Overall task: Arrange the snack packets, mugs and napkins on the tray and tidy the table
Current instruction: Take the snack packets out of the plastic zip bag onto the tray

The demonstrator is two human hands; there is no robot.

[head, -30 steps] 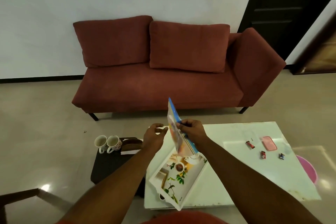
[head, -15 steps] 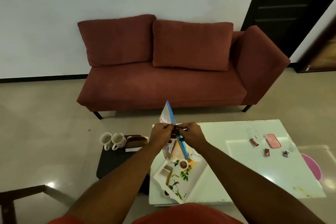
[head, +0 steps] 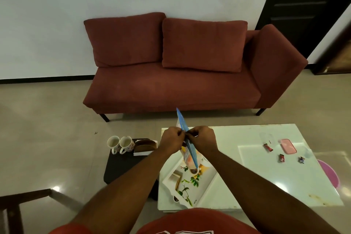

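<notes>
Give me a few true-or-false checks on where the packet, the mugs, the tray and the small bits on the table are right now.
1. The left hand and the right hand both grip the blue snack packet. True.
2. The two mugs stand on the tray. False: they stand on the dark side table, beside the napkin holder.
3. Three small wrapped sweets lie on the white table, to the right of the tray. True.
4. The pink flat item lies on the sofa. False: it lies on the white table, near the sweets.
</notes>
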